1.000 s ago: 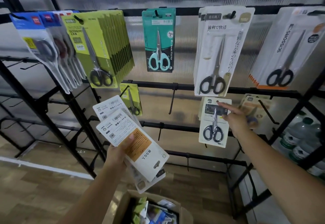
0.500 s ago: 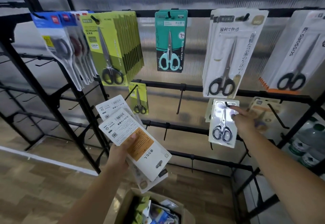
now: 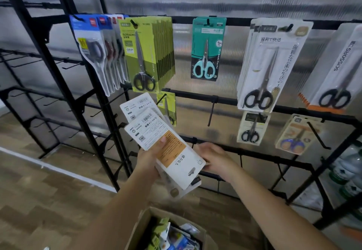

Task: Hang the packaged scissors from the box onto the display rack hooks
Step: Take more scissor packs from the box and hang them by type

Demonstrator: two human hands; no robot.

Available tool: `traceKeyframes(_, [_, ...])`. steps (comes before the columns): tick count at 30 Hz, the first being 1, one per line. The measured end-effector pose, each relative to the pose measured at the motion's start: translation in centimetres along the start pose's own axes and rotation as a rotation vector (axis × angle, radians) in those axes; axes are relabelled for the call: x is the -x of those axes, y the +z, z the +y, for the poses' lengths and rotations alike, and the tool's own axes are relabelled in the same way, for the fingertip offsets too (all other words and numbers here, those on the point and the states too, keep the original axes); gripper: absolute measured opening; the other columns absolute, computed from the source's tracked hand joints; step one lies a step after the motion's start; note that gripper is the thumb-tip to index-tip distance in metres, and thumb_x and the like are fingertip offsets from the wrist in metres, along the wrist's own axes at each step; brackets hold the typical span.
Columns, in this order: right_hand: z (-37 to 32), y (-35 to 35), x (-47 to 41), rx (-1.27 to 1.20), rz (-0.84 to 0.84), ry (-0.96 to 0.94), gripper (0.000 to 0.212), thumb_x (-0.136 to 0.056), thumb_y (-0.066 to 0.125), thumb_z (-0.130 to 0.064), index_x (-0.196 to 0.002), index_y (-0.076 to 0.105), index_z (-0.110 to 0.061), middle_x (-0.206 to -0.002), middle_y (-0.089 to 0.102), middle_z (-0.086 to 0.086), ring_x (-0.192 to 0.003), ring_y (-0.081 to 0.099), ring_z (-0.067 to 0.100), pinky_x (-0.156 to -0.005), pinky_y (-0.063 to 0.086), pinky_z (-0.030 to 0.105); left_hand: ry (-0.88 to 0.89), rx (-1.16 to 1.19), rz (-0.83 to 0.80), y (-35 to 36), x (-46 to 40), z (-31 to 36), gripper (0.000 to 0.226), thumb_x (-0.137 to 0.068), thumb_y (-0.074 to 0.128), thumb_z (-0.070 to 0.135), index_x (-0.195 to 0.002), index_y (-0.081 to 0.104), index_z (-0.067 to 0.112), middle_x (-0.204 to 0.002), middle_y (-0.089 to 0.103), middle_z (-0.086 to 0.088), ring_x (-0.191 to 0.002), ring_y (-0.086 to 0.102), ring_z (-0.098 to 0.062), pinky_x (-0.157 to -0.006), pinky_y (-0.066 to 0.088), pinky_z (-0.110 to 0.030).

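Observation:
My left hand grips a fanned stack of white scissors packs, backs facing me, in front of the black display rack. My right hand reaches to the stack's right edge and touches the packs there; its fingertips are hidden behind them. A small white pack with black scissors hangs on a middle-row hook at the right. The cardboard box with more packs sits at the bottom centre.
The top row holds blue, green, teal and white scissors packs. A small green pack and a beige pack hang on the middle row. A bare hook sticks out between them. Bottles stand at the far right.
My right hand let go of the small white pack on the middle-row hook and came down and left to the stack in my left hand. The view shifted right.

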State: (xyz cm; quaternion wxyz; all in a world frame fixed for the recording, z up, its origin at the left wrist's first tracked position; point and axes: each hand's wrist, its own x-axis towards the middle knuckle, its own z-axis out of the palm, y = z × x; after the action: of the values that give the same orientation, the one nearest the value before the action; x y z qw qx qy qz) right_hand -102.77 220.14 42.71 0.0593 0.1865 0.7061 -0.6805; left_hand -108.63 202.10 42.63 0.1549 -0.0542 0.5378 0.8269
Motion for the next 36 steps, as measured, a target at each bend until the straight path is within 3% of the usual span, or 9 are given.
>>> traceKeyframes(4, [-0.9,3.0,0.9,0.131,-0.043,-0.121,0.038,-0.072,0.078,-0.009,-0.099,0.054,-0.021,-0.105,0.063,0.002,-0.080,0.065,0.011,-0.048,0.050,0.022,0.092,0.015,-0.084,0.3,0.9,1.0,0.059,-0.079,0.070,0.006,-0.133,0.048,0.005,-0.128,0.059,-0.018,-0.116,0.057,-0.036,-0.098,0.044,-0.058])
traceKeyframes(9, [-1.2,3.5,1.0,0.074,0.157,-0.286,0.017,-0.077,0.070,0.000,-0.080,0.062,-0.014,-0.080,0.065,0.001,-0.076,0.060,0.018,-0.058,0.046,0.017,0.184,-0.067,-0.206,-0.4,2.3,2.8,0.057,-0.065,0.072,0.003,-0.120,0.057,0.006,-0.114,0.067,-0.012,-0.108,0.063,-0.031,-0.086,0.053,-0.046])
traceKeyframes(13, [-2.6,2.6,0.9,-0.098,0.289,-0.214,0.016,-0.092,0.058,-0.022,-0.102,0.065,-0.014,-0.093,0.068,0.001,-0.081,0.062,0.012,-0.065,0.047,0.017,0.385,-0.181,-0.197,-0.5,2.5,4.6,0.040,-0.076,0.066,-0.014,-0.101,0.067,0.017,-0.096,0.074,0.007,-0.093,0.069,-0.011,-0.074,0.057,-0.032])
traceKeyframes(15, [-4.0,1.5,1.3,-0.311,0.129,-0.134,0.042,-0.095,0.040,-0.045,-0.109,0.063,-0.013,-0.094,0.071,0.007,-0.082,0.067,0.019,-0.068,0.049,0.030,0.620,-0.375,-0.207,-0.7,2.9,5.9,0.042,-0.078,0.068,-0.008,-0.101,0.065,0.027,-0.092,0.073,0.017,-0.093,0.067,-0.002,-0.077,0.054,-0.022])
traceKeyframes(19, [-6.8,-0.6,2.3,-0.663,-0.223,-0.079,0.091,-0.084,0.008,-0.074,-0.102,0.071,-0.012,-0.113,0.065,0.023,-0.096,0.067,0.035,-0.083,0.053,0.052,1.399,-1.141,-0.153,-2.1,2.5,9.2,0.034,-0.077,0.067,0.022,-0.107,0.070,0.007,-0.103,0.071,-0.011,-0.096,0.065,-0.029,-0.077,0.051,-0.039])
traceKeyframes(23, [-8.4,-1.5,3.1,-0.542,-0.489,-0.085,0.092,-0.074,0.022,-0.078,-0.122,0.062,-0.010,-0.121,0.060,0.024,-0.104,0.064,0.035,-0.084,0.053,0.046,1.834,-1.378,0.045,-3.5,2.1,11.3,0.027,-0.096,0.048,0.032,-0.107,0.071,0.023,-0.106,0.071,-0.005,-0.104,0.049,-0.027,-0.086,0.035,-0.040])
traceKeyframes(28, [-8.8,2.3,4.1,-0.119,-0.601,-0.084,0.091,-0.054,0.073,-0.066,-0.127,0.051,-0.017,-0.111,0.068,0.012,-0.099,0.066,0.027,-0.076,0.056,0.040,1.967,-1.447,0.121,-3.7,2.5,11.5,0.018,-0.100,0.041,0.026,-0.110,0.052,0.036,-0.117,0.052,0.001,-0.105,0.042,-0.029,-0.092,0.030,-0.048])
traceKeyframes(32, [-7.1,6.2,3.8,-0.249,-0.454,-0.186,0.048,-0.071,0.074,-0.022,-0.115,0.061,-0.006,-0.116,0.065,0.017,-0.104,0.064,0.028,-0.086,0.053,0.036,2.010,-1.449,0.174,-3.4,2.6,10.6,0.021,-0.090,0.052,0.023,-0.106,0.052,0.036,-0.118,0.046,0.001,-0.110,0.042,-0.028,-0.092,0.030,-0.051])
traceKeyframes(36, [-6.0,7.9,3.3,-0.391,-0.207,-0.238,0.049,-0.063,0.077,-0.015,-0.109,0.063,-0.005,-0.105,0.070,0.016,-0.094,0.068,0.030,-0.080,0.054,0.038,1.782,-1.364,0.318,-3.3,2.7,10.1,0.044,-0.092,0.036,-0.002,-0.124,0.047,0.027,-0.135,0.037,-0.011,-0.123,0.032,-0.034,-0.101,0.026,-0.055])
